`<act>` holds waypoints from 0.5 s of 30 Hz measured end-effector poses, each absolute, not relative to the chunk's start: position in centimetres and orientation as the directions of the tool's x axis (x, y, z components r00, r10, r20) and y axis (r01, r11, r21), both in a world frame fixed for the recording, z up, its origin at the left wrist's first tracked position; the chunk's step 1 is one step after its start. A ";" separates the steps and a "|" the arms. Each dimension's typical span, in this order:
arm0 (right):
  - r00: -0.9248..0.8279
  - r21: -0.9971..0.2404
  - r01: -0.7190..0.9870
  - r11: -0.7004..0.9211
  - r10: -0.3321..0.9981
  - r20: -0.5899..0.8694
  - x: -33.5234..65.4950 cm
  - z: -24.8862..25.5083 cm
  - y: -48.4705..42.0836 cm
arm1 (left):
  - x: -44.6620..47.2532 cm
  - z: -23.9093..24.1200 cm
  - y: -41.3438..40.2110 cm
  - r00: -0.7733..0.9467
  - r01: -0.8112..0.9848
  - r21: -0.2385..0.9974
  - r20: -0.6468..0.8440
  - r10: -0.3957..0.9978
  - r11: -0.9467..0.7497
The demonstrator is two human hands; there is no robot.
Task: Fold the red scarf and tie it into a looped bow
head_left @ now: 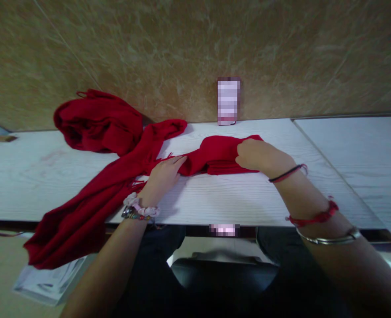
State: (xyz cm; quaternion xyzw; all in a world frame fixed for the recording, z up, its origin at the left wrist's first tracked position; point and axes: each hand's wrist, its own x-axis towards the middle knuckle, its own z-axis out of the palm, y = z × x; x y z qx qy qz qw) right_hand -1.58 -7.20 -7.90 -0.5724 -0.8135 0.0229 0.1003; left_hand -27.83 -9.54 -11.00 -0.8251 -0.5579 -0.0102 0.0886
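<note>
Across the white desk [198,198], red cloth [220,152] seems mid-fold. Left hand [162,176] lies outstretched; right hand's [263,155] grip, cannot tell. Another fold likely needs smoothing

Red scarf [220,152] folded flat on wht tbl [195,203], w/ bunched red cloth [99,126] at L, prob. separate.

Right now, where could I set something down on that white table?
Bare: table right of the seam, and its left end, left of the red cloth. Crowded: the middle, where left hand and right hand touch the cloth.
</note>
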 end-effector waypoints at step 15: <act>-0.249 -0.016 0.968 0.252 0.963 0.103 -1.6 -6.2 -9.5 | -28.3 -11.6 -9.5 0.270 0.961 -0.095 0.124 0.955 -0.259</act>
